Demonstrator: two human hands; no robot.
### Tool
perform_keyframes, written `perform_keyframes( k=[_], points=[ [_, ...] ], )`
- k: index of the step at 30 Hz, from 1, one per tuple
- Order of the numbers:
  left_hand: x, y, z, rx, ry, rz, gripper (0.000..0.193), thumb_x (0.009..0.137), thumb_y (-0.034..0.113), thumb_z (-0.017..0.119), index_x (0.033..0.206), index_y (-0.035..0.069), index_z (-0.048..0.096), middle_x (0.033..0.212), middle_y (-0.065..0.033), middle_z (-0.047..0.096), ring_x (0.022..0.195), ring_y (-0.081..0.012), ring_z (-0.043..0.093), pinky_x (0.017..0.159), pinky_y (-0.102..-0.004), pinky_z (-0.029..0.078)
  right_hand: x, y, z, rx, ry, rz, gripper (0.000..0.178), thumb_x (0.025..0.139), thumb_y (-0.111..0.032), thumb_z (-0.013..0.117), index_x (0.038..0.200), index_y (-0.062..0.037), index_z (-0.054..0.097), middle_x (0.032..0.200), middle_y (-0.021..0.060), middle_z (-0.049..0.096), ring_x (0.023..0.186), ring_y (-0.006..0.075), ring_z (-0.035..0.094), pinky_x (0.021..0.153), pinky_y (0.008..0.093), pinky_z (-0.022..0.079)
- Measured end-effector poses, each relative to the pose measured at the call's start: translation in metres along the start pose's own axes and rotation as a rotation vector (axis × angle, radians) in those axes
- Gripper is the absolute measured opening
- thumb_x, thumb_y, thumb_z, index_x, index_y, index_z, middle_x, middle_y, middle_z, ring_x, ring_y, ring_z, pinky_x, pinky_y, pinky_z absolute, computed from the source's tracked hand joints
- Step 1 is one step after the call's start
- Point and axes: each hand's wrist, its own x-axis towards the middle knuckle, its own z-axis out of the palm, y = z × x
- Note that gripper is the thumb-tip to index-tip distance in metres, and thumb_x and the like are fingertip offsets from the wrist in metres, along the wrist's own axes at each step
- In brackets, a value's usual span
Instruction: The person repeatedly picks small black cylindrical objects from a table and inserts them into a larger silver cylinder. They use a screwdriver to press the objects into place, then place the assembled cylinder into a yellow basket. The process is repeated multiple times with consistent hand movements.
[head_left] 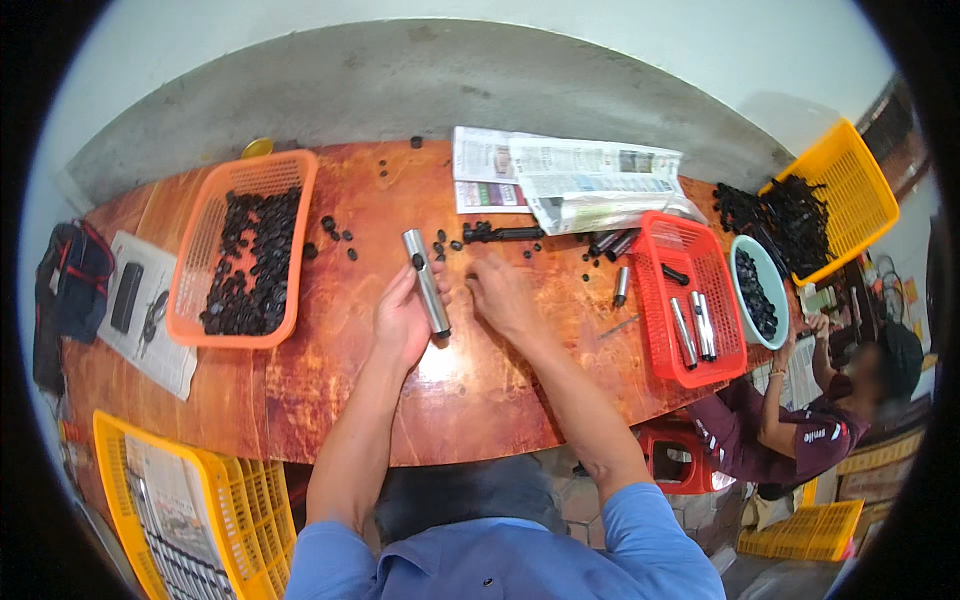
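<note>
"Mid-frame, what do the hands hold?"
"The left hand [402,322] grasps a silver tube [428,288]; beside it, the right hand [505,303] curls, whether around anything I can't tell."
"How far along?"
"Partway, I'd judge: tubes [704,325] in the red basket [715,374] at right look finished; many black bits [255,270] remain, upper left."
"Hidden?"
"The silver tube's underside."

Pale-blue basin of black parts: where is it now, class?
In the head view, the pale-blue basin sits toward the right end of the wooden table, just right of the red basket and below-left of the yellow basket.
</note>
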Motion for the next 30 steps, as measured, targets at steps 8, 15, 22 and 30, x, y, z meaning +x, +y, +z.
perform_keyframes(
  k=[8,15,22,30],
  points=[
    [-0.012,-0.006,0.009,0.047,0.003,-0.066,0.033,0.107,0.017,0.044,0.136,0.002,0.049,0.119,-0.0155,0.062,0.093,-0.0266,0.065,0.083,-0.0412,0.058,-0.01,-0.013,-0.033,0.291,-0.173,0.192,0.015,0.088,-0.012,0.069,0.096,0.0009,0.07,0.091,0.0195,0.069,0.085,0.0342,0.069,0.077,0.0445,0.054],
    [-0.014,-0.019,0.017,0.103,-0.018,-0.145,0.037,0.106,0.017,0.045,0.14,0.002,0.046,0.116,-0.0138,0.061,0.096,-0.0247,0.064,0.086,-0.0407,0.056,-0.028,0.02,-0.03,0.254,-0.081,0.248,0.016,0.085,-0.009,0.071,0.098,-0.001,0.072,0.095,0.0203,0.069,0.093,0.0369,0.067,0.083,0.0462,0.051],
    [-0.016,-0.014,0.023,0.166,0.061,-0.137,0.038,0.107,0.019,0.044,0.14,0.001,0.046,0.114,-0.0142,0.062,0.094,-0.0254,0.065,0.084,-0.0401,0.058,-0.04,0.02,-0.039,0.315,0.037,0.428,0.02,0.084,-0.015,0.073,0.098,-0.0008,0.07,0.092,0.0163,0.068,0.086,0.0329,0.066,0.077,0.0426,0.052],
    [-0.018,-0.017,0.025,0.165,0.044,-0.186,0.033,0.106,0.017,0.046,0.135,0.001,0.049,0.115,-0.0152,0.063,0.097,-0.029,0.069,0.085,-0.0416,0.06,-0.047,-0.006,-0.027,0.043,-0.001,0.352,0.029,0.08,-0.019,0.078,0.099,-0.0022,0.063,0.095,0.0174,0.065,0.091,0.0359,0.066,0.076,0.0462,0.052]
  ],
)
